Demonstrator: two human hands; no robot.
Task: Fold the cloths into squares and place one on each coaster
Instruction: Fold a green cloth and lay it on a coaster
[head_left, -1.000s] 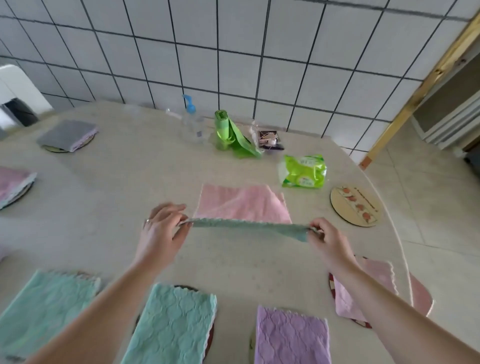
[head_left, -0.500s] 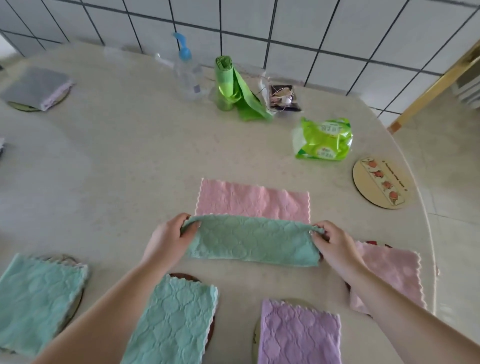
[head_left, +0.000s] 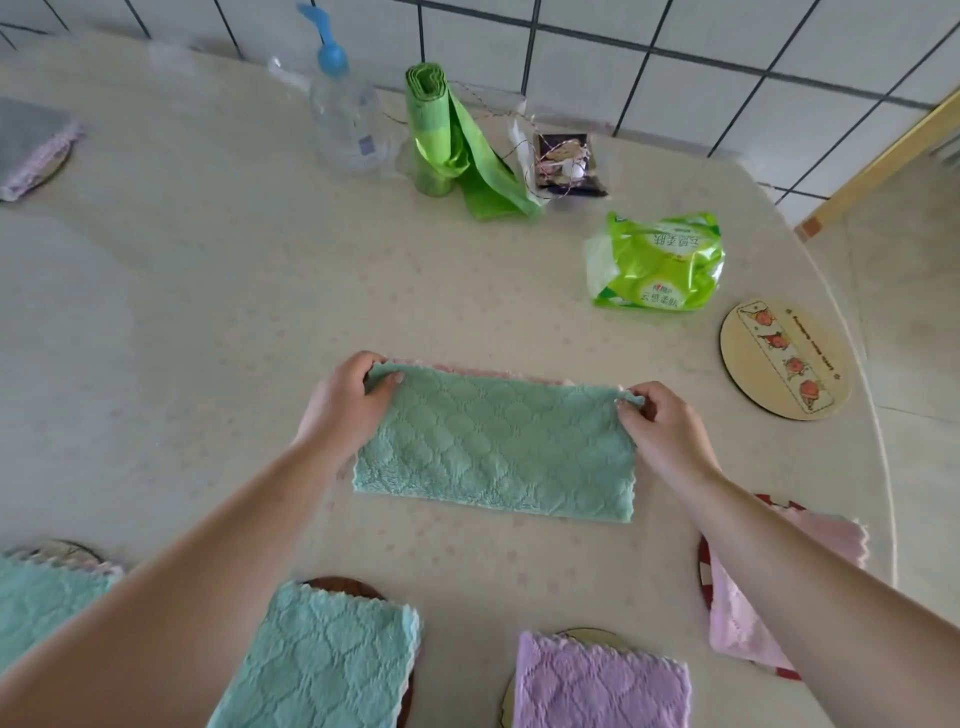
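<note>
Green cloth (head_left: 493, 452), folded into a long strip, lies mid-table atop a pink cloth (head_left: 498, 372); left hand (head_left: 345, 405) and right hand (head_left: 662, 428) pinch its far corners, bare coaster (head_left: 784, 358) beyond its right end.

A clear pump bottle (head_left: 347, 119), green bag roll (head_left: 447, 140), tissue pack (head_left: 657, 262) and small packet (head_left: 563, 163) stand near the tiled wall (head_left: 675, 31).

Bright, soft daylight; wide-angle bending at edges.
</note>
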